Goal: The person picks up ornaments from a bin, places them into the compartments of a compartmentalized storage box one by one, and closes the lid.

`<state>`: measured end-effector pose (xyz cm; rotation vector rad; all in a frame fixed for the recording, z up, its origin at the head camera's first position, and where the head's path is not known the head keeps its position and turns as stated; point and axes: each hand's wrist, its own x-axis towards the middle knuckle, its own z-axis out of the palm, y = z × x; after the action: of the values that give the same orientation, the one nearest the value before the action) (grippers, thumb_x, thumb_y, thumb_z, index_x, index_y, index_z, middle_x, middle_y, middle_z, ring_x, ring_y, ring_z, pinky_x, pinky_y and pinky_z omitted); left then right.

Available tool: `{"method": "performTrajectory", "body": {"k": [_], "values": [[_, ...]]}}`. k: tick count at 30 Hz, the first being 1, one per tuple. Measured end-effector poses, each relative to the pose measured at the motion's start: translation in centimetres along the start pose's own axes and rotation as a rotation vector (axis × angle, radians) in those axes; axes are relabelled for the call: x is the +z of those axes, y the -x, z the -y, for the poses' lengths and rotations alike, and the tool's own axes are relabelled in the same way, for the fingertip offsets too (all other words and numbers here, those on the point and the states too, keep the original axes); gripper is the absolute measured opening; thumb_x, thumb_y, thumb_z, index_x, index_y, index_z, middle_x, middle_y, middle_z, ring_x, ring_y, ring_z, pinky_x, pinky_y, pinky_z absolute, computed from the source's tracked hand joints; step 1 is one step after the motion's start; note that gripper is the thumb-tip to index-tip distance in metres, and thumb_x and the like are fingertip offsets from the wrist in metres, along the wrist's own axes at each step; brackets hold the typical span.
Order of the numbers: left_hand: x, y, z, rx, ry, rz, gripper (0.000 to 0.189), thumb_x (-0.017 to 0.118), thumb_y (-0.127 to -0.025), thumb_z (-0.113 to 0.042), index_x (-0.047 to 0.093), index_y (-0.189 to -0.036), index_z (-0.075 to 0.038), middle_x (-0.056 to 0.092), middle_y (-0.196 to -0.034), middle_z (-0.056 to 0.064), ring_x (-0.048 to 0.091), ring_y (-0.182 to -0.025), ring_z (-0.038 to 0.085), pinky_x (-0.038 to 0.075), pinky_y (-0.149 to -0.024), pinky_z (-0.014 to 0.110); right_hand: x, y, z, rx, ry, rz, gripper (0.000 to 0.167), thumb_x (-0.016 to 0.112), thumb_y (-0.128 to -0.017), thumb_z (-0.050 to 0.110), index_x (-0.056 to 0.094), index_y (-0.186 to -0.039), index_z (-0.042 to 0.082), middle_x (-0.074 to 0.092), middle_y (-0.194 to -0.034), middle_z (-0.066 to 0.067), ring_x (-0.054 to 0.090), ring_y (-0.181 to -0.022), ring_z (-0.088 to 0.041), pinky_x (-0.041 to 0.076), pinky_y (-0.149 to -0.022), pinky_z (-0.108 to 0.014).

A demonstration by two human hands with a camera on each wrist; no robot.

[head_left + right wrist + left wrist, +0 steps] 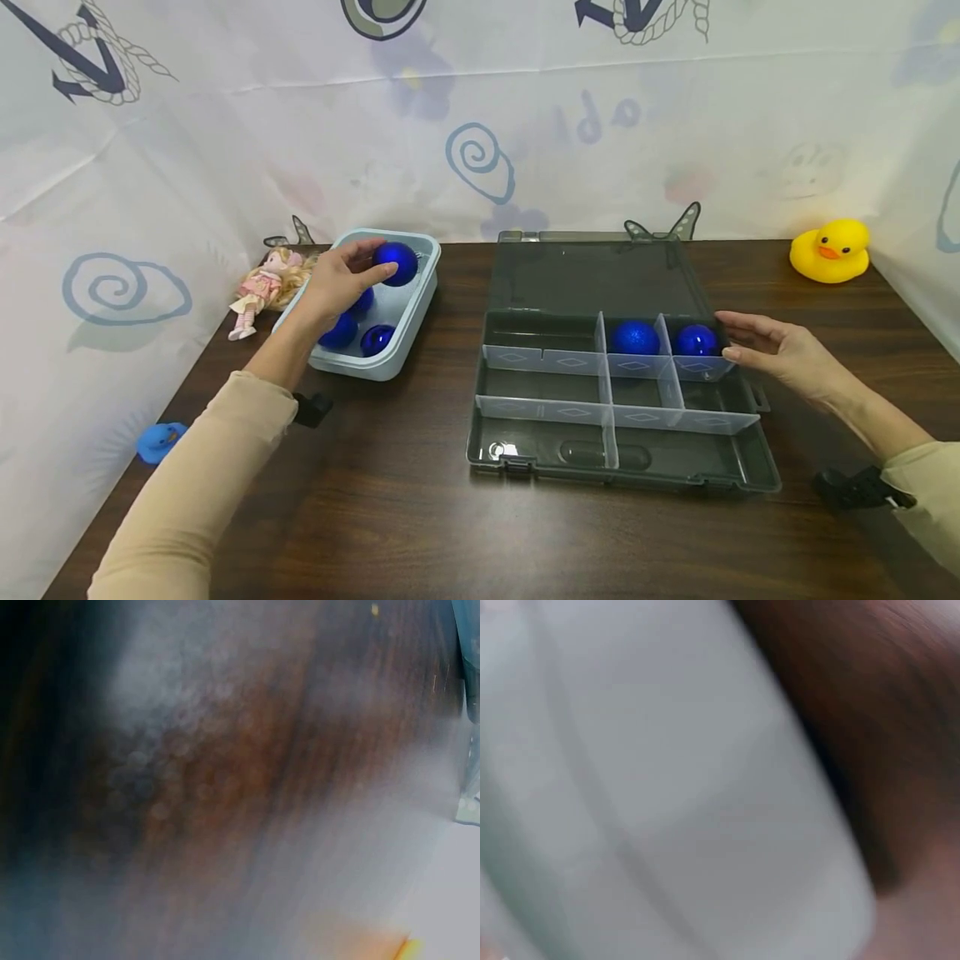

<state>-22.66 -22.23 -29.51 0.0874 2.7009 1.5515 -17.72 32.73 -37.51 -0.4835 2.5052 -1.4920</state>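
Observation:
In the head view my left hand [341,279] holds a shiny blue Christmas ball [397,264] between thumb and fingers, over a pale blue bin [411,331]. More blue balls [377,339] lie in that bin, partly covered by the hand. My right hand [783,350] is at the right side of a dark translucent compartment box [543,385], fingertips and thumb right at its edge. Two compartments of the box's back row hold a glittery blue ball [636,337] and a smooth blue ball [697,340]. Blur fills much of both wrist views, and neither shows the held ball.
A doll [262,287] lies against the bin's left side. A blue toy [159,442] sits at the table's left edge, and a yellow rubber duck [830,252] at the back right. The box's lid [592,277] lies open toward the patterned curtain [555,158] behind.

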Motion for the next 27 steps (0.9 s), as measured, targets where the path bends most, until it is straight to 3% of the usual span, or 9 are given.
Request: {"method": "performTrajectory", "body": {"k": [3,6,9,13,17,22,27], "values": [[1.0,0.3,-1.7,0.059,0.064,0.040,0.052,0.063,-0.091,-0.020,0.046,-0.138,-0.007,0.053,-0.133,0.017,0.052,-0.120,0.025,0.043,-0.098,0.028,-0.2,0.0,0.1,0.003,0.004,-0.004,0.051,0.057,-0.094,0.009,0.039,-0.142,0.005,0.045,-0.121,0.030,0.047,-0.105,0.019,0.044,-0.080,-0.004],[2.9,0.8,-3.1,0.101,0.096,0.145,0.051,0.064,-0.091,-0.018,0.047,-0.138,-0.010,0.054,-0.132,0.013,0.053,-0.118,0.022,0.045,-0.093,0.025,-0.2,-0.1,0.1,0.009,0.011,-0.006,0.052,0.057,-0.094,0.010,0.039,-0.142,0.005,0.045,-0.122,0.028,0.046,-0.105,0.019,0.044,-0.080,-0.004],[5.3,1.0,-3.8,0.123,0.122,0.248,0.049,0.065,-0.090,-0.019,0.049,-0.136,-0.011,0.055,-0.131,0.011,0.054,-0.116,0.022,0.047,-0.094,0.030,-0.2,-0.1,0.1,0.012,0.009,-0.004,0.052,0.057,-0.094,0.011,0.038,-0.142,0.005,0.045,-0.123,0.027,0.047,-0.105,0.019,0.044,-0.081,-0.005],[8.7,0.7,-3.6,0.132,0.170,0.328,0.045,0.066,-0.089,-0.016,0.052,-0.131,-0.008,0.058,-0.127,0.011,0.057,-0.114,0.023,0.047,-0.096,0.035,0.0,-0.1,0.0,0.024,0.003,0.000,0.052,0.057,-0.094,0.011,0.038,-0.142,0.004,0.045,-0.122,0.027,0.047,-0.105,0.019,0.044,-0.081,-0.005],[11.2,0.2,-2.7,0.149,0.145,0.373,0.044,0.068,-0.087,-0.015,0.054,-0.128,-0.008,0.060,-0.125,0.011,0.058,-0.113,0.023,0.048,-0.095,0.035,0.1,-0.1,-0.1,0.040,0.016,-0.001,0.052,0.058,-0.094,0.013,0.039,-0.142,0.005,0.045,-0.123,0.025,0.046,-0.105,0.019,0.044,-0.081,-0.005],[13.0,-0.1,-2.0,0.207,0.088,0.412,0.043,0.070,-0.086,-0.015,0.057,-0.127,-0.009,0.060,-0.122,0.008,0.056,-0.110,0.022,0.048,-0.094,0.035,0.1,-0.1,0.1,0.036,0.036,-0.008,0.052,0.059,-0.094,0.014,0.039,-0.141,0.004,0.046,-0.126,0.020,0.046,-0.105,0.019,0.044,-0.081,-0.005],[13.8,-0.1,-2.0,0.236,0.053,0.430,0.043,0.071,-0.085,-0.014,0.059,-0.126,-0.010,0.062,-0.120,0.006,0.057,-0.109,0.018,0.049,-0.093,0.032,-0.2,-0.1,0.1,0.017,0.019,-0.005,0.052,0.058,-0.094,0.012,0.039,-0.141,0.003,0.046,-0.126,0.022,0.047,-0.106,0.018,0.044,-0.082,-0.005]]}}
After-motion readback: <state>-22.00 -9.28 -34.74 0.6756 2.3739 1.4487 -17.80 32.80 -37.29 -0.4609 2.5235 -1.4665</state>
